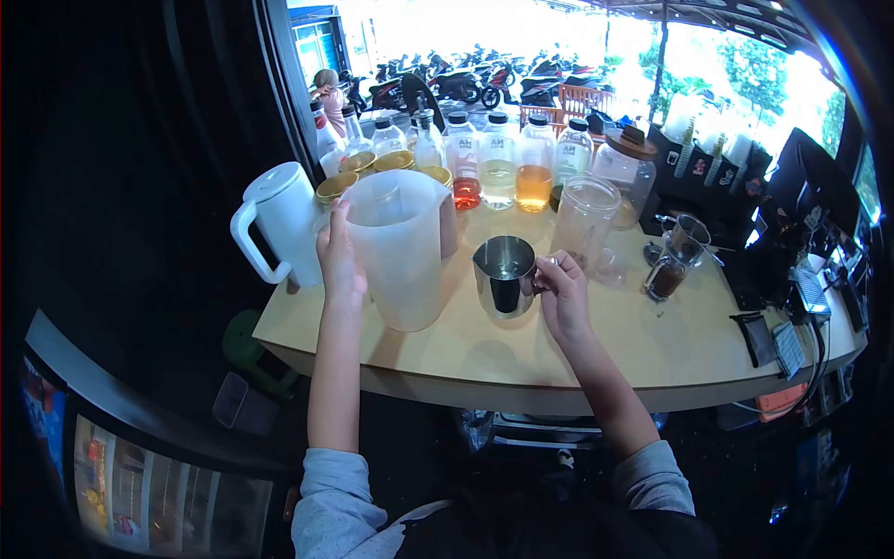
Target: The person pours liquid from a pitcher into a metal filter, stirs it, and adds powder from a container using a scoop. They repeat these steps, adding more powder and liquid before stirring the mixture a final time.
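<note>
Left hand (343, 256) gripping above left part of table (475, 359), thumb pointing up; right hand (562, 287) curling closed above table's middle; both forearms (335, 373) reaching forward across table's near edge, spreading apart.

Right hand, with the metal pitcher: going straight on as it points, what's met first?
The right hand and metal pitcher would probably meet the pale-liquid bottle first, though depth is unclear.

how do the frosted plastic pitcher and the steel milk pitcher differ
The frosted plastic pitcher is tall and large; the steel milk pitcher is short and much smaller. The plastic one is cloudy and lets light through, while the steel one is shiny and opaque. The left hand holds the plastic pitcher, the right hand the steel one. Both are open-topped with a pouring spout.
</note>
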`<state>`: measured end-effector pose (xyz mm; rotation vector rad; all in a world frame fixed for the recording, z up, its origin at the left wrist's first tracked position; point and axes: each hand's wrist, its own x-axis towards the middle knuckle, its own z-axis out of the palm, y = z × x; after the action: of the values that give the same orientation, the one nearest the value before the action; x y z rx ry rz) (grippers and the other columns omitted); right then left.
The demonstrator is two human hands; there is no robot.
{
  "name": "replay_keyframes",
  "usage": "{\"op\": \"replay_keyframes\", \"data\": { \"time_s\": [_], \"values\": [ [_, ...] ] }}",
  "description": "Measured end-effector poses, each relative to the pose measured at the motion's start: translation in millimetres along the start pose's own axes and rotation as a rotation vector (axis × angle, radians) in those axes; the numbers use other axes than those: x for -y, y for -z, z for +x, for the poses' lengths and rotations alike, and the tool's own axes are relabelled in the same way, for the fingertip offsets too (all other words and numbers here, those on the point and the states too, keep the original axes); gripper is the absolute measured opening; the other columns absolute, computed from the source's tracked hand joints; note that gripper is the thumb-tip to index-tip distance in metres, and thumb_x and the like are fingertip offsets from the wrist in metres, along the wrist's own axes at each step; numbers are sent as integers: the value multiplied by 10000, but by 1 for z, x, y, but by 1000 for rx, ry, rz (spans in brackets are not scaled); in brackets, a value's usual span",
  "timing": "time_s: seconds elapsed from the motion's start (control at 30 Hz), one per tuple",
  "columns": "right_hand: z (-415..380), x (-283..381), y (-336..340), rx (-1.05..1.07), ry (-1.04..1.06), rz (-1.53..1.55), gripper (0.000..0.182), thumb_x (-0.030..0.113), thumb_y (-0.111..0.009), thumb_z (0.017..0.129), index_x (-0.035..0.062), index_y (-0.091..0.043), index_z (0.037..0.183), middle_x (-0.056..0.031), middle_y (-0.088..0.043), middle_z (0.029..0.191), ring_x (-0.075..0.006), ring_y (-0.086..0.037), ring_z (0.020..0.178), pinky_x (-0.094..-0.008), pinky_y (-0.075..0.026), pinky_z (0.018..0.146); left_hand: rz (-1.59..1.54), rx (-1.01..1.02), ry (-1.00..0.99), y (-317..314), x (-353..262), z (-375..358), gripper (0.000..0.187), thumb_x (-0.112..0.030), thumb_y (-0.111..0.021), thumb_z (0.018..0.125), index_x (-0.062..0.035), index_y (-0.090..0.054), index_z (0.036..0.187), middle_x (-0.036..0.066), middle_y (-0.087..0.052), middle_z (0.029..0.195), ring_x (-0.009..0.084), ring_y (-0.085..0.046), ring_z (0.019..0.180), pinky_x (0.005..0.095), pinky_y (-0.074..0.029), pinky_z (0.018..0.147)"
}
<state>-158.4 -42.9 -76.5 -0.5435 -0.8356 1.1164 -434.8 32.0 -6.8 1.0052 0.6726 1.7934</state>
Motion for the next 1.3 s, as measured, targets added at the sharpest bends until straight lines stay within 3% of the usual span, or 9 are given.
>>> {"op": "replay_keyframes", "data": {
  "time_s": [0.37,0.43,0.47,0.53,0.63,0.87,1.0,1.2,1.3],
  "values": [
    [-18,18,-8,-10,-51,38,209,46,-605,878,103,-474,725,15,-513,653,-52,-427,588,-229,-359,595,7,-18,-94,15,29,-23,558,-330,-503,964,45,-375,1357,166,-420,1376,236,-386,1292,348,-292,1077],
    [-26,33,5,-48,-22,25,197,51,-603,880,106,-483,734,19,-508,653,-60,-437,596,-234,-361,593,347,-179,-476,-11,36,-59,587,-285,-525,937,20,-308,1389,181,-289,1466,266,-277,1369,386,-212,1115],
    [-30,41,13,-36,-21,20,177,56,-581,885,97,-486,741,0,-515,662,-95,-464,601,-264,-394,599,336,-153,-464,-21,38,-73,587,-285,-525,937,20,-308,1389,181,-289,1466,266,-277,1369,386,-212,1115],
    [-40,59,33,-42,-5,7,159,61,-558,890,89,-488,749,-20,-521,672,-130,-491,607,-294,-427,604,590,-147,-838,-40,45,-95,628,-233,-570,875,12,-287,1379,212,-185,1501,328,-185,1404,447,-151,1129],
    [-55,86,68,-99,25,-31,139,58,-558,885,86,-491,766,-20,-524,675,-128,-494,609,-291,-430,606,609,116,-980,-67,68,-110,635,-154,-554,841,-5,-278,1394,215,-208,1498,347,-162,1408,485,-123,1128],
    [-85,170,144,-286,105,-251,131,89,-604,850,92,-499,774,-12,-531,682,-117,-531,623,-279,-455,586,505,634,-982,-169,103,-132,353,-100,-614,770,-33,-521,1104,208,-528,1220,335,-517,1121,465,-395,987],
    [-88,221,188,-377,135,-288,150,37,-609,845,78,-492,761,-12,-549,677,-101,-537,600,-272,-469,589,417,766,-898,-231,134,-140,329,-120,-653,757,-35,-556,1059,188,-574,1153,317,-576,1031,397,-482,886],
    [-57,289,237,-360,169,-341,151,67,-608,853,95,-488,766,3,-531,689,-87,-526,612,-259,-473,590,462,970,-647,-311,160,-134,477,-173,-792,678,-85,-606,1109,78,-606,1101,260,-576,1004,375,-454,883],
    [-30,313,252,-323,188,-314,153,45,-604,855,82,-487,765,-5,-552,700,-78,-537,630,-254,-464,604,568,1098,-693,-330,166,-125,476,-164,-804,640,-127,-632,1081,45,-611,1055,247,-579,984,369,-459,873]
  ]
}}
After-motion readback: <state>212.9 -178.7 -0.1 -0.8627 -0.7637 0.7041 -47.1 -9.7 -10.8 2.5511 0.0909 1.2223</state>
